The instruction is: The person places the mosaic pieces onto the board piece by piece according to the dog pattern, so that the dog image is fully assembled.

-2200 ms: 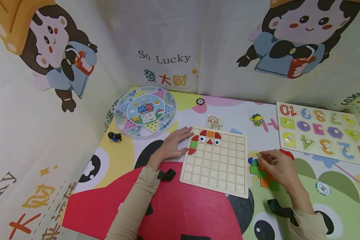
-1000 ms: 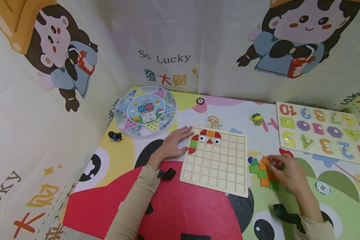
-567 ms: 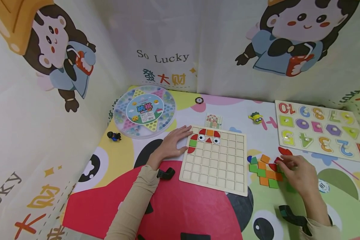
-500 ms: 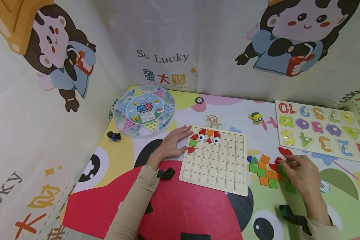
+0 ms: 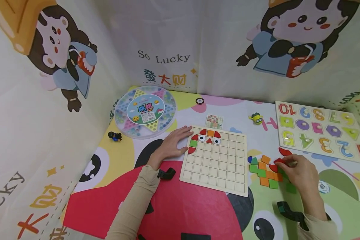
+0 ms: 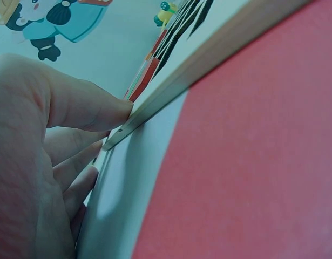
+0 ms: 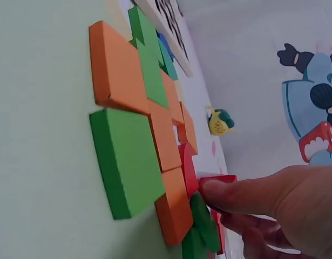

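My left hand (image 5: pixel 173 144) lies along the left edge of the wooden grid board (image 5: pixel 210 173), fingers extended; in the left wrist view its thumb (image 6: pixel 101 108) presses against the rim. Red quarter-round tiles, a green tile (image 5: pixel 193 143), an orange tile (image 5: pixel 210 133), two eye tiles and a red triangle (image 5: pixel 209 141) fill cells at the board's upper left. To the right of the board, my right hand (image 5: pixel 301 171) pinches a red tile (image 7: pixel 219 181) between thumb and fingers, at the right side of a cluster of orange tiles (image 7: pixel 120 70) and green tiles (image 7: pixel 128 159).
A small pattern card (image 5: pixel 214 121) lies behind the board. Farther out are a round Chinese checkers set (image 5: pixel 145 111), a number puzzle board (image 5: pixel 324 131), a yellow figure (image 5: pixel 256 118), a dark figure (image 5: pixel 115 136) and poker chips. A printed curtain stands behind the table.
My right hand has moved right across the tile cluster, uncovering orange and red tiles, and now pinches a red tile. The left hand has stayed at the board's edge.
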Tool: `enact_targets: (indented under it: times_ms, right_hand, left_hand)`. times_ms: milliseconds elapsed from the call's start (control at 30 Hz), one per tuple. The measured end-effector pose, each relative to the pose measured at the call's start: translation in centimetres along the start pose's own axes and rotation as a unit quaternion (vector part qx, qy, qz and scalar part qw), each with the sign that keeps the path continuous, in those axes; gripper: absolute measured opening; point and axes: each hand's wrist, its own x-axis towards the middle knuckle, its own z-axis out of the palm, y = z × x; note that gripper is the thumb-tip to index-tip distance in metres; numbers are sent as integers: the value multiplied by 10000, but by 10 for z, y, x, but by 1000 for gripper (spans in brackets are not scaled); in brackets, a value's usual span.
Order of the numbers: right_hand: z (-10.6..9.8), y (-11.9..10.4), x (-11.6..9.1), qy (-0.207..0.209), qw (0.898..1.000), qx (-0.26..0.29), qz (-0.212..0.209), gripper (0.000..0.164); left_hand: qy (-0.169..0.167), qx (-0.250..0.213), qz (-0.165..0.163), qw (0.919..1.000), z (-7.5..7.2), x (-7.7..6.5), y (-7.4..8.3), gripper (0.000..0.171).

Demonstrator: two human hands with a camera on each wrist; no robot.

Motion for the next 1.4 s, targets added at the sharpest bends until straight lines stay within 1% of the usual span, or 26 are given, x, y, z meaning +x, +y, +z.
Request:
enact_targets:
  times_ms: [33, 100, 200, 267, 333, 433, 567, 667, 800, 967, 1100, 1267, 1400]
  right_hand:
    - [0, -1, 0, 45, 10000, 30, -10, 30]
    - [1, -5, -1, 106, 9998, 94, -163, 28]
    - [2, -14, 1, 176, 9980, 297, -521, 31]
    - [5, -23, 4, 195, 9966, 516, -616, 31]
    - [7, -33, 5, 197, 9951, 717, -651, 28]
    - [13, -48, 8, 157, 9939, 945, -554, 25]
    - [22, -66, 12, 170, 9898, 1252, -661, 21]
    - [29, -79, 14, 198, 9853, 1460, -860, 22]
    - [39, -93, 16, 125, 9814, 1562, -1111, 26]
    - [50, -107, 19, 2, 9775, 1729, -1209, 16]
    - [55, -117, 21, -195, 9754, 1804, -1255, 14]
    - [63, -126, 22, -359, 9749, 1708, -1383, 15]
    - [68, -132, 23, -517, 9720, 1731, -1504, 19]
  left_hand:
    - [-16, -4, -15, 10000, 0, 0, 0, 63]
    - [-36, -9, -28, 10000, 0, 0, 0, 63]
    - [-29, 2, -27, 10000, 0, -1, 0, 63]
    - [-13, 3, -30, 10000, 0, -1, 0, 63]
    - [-13, 1, -29, 10000, 0, -1, 0, 63]
    - [-42, -21, -10, 10000, -1, -1, 0, 63]
    - [-80, -30, 16, 10000, -1, 0, 0, 63]
    - [-84, -29, 20, 10000, -2, 0, 0, 63]
    - [-75, -54, 18, 10000, -2, 0, 0, 63]
    - [-64, -54, 13, 10000, -1, 0, 0, 63]
    - [-39, -54, 22, 10000, -1, 0, 0, 62]
    - [-33, -19, 18, 10000, -1, 0, 0, 62]
    - [-48, -34, -11, 10000, -2, 0, 0, 62]
